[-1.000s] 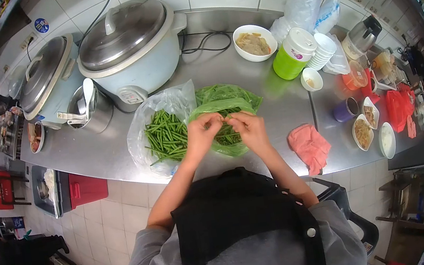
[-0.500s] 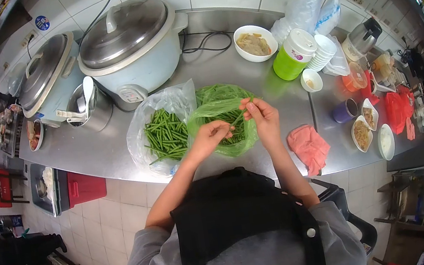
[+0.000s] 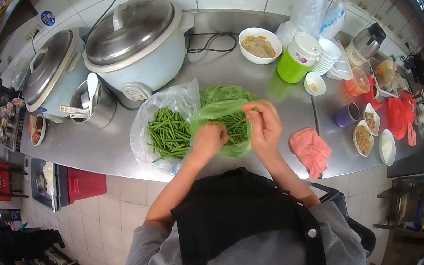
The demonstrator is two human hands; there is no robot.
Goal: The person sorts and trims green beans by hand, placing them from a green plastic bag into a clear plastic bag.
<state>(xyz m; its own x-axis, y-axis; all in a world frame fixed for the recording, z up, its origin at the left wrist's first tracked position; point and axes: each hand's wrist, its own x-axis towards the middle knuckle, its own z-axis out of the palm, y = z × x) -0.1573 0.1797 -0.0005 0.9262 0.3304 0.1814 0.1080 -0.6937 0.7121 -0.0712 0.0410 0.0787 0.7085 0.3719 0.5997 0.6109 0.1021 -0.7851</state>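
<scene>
A green plastic bag (image 3: 228, 110) of long green beans lies open on the steel counter. To its left, a clear plastic bag (image 3: 139, 128) holds cut green bean pieces (image 3: 168, 134). My left hand (image 3: 210, 142) is over the green bag's left side, fingers curled; what they hold, if anything, is hidden. At the bag's right edge is my right hand (image 3: 264, 125), thumb and fingers closed together near the rim. Whatever is between those fingertips is too small to make out.
Two rice cookers (image 3: 132, 52) and a metal pot (image 3: 93, 106) stand at the back left. A white bowl of food (image 3: 259, 46), a green container (image 3: 296, 59), a pink cloth (image 3: 311, 151), a purple cup (image 3: 347, 114) and small dishes (image 3: 363, 138) are to the right.
My left hand has moved slightly left and down, its fingers curling inward. My right hand has turned and shifted slightly. The camera view has shifted a little.
</scene>
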